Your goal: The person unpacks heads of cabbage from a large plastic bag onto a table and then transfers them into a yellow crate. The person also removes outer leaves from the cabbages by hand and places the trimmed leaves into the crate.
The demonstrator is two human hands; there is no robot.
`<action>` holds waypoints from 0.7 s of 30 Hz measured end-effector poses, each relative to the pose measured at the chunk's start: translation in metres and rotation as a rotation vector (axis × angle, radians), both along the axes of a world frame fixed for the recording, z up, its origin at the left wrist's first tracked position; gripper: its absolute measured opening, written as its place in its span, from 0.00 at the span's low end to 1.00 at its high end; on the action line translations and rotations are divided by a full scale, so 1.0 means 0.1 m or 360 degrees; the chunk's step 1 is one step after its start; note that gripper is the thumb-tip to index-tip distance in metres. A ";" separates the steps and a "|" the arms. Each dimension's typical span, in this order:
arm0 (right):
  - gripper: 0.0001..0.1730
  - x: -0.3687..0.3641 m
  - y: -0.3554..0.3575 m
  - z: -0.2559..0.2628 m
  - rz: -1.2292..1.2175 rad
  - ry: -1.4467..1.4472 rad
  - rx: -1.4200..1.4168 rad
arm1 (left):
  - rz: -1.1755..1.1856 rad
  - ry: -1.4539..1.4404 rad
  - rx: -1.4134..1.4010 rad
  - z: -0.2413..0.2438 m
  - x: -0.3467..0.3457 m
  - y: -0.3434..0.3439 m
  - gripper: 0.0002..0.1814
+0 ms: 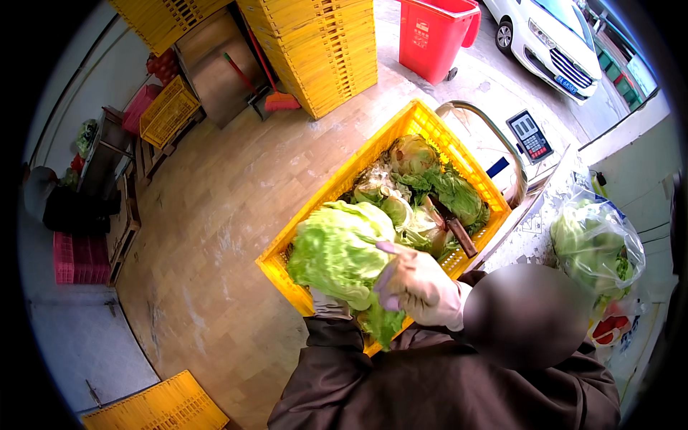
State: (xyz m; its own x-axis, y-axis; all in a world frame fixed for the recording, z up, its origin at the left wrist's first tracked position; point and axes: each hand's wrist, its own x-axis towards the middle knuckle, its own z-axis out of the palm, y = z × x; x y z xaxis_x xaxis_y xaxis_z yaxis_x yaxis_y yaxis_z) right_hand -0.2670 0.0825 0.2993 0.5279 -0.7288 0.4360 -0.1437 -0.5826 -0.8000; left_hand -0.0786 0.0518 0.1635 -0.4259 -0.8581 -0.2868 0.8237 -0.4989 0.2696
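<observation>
A pale green head of lettuce [341,250] rests on my left hand [329,306], which is gloved and mostly hidden beneath it. My right hand [422,285], in a light glove with purplish fingertips, is at the head's right side. Its curled fingers hold a loose outer lettuce leaf [384,325] that hangs down; the fingertips are partly blurred. Both hands are over the near end of a yellow plastic crate [333,193]. Inside lie several wilted, browning lettuces [413,156] and trimmed leaves. A knife [461,236] with a brown wooden handle lies on them, its blade partly hidden.
Beyond the crate are a metal rail [518,161] and a scale display [529,136]. Bagged green vegetables [596,242] are at right. Stacked yellow crates [328,59], an orange broom [282,101], a red wheeled bin [435,37] and a white car [548,45] stand farther off.
</observation>
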 end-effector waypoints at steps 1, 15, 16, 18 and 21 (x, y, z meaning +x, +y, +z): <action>0.08 -0.02 0.03 -0.05 0.0097 0.0053 0.0026 | 0.0005 -0.0034 -0.0022 0.00 0.02 0.00 0.30; 0.26 -0.19 -0.09 -0.64 -0.0790 0.0347 0.0426 | 0.0131 -0.0282 -0.0174 0.12 0.18 0.13 0.30; 0.33 -0.13 -0.11 -0.43 -0.0749 0.0164 0.0318 | 0.0108 -0.0268 -0.0178 0.13 0.10 0.09 0.30; 0.45 -0.01 -0.21 -0.21 -0.0590 0.0198 0.0064 | 0.0080 -0.0280 -0.0195 0.13 0.02 0.06 0.30; 0.44 0.02 -0.33 -0.20 -0.0322 0.0401 -0.0155 | 0.0105 -0.0321 -0.0198 0.12 0.03 0.11 0.29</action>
State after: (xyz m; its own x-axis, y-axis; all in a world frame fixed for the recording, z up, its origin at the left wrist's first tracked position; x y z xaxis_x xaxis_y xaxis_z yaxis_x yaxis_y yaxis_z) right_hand -0.2649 0.0498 0.2789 0.4768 -0.7913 0.3828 -0.4503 -0.5938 -0.6668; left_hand -0.0760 0.0631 0.1760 -0.3129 -0.9161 -0.2508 0.7767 -0.3988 0.4876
